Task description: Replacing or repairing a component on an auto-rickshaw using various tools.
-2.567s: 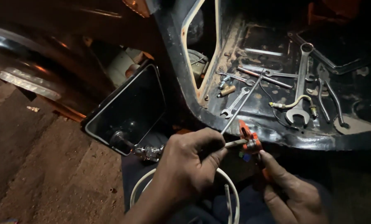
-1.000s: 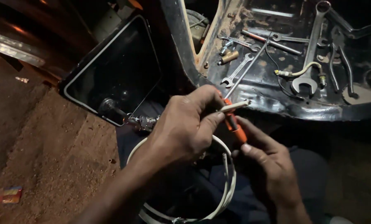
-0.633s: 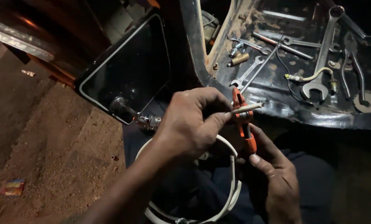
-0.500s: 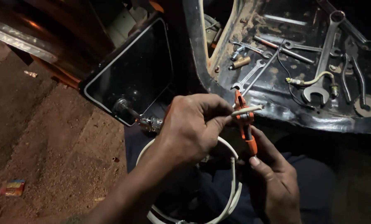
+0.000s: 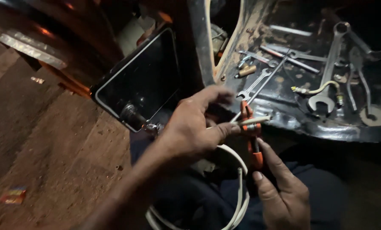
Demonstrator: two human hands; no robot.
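You're pinching the cable [image 5: 254, 121] end in your left hand [image 5: 190, 132], its axis running left-right — your right hand [image 5: 280, 187] is gripping the pliers [image 5: 253, 145] upright just below, jaws closing across the cable. Spanners [image 5: 327, 81] are lying on the panel [image 5: 327, 127] beyond.

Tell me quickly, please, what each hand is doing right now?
Left hand: closed, pinching the end of the white cable.
Right hand: closed around the orange-handled pliers, whose tip meets the cable end.
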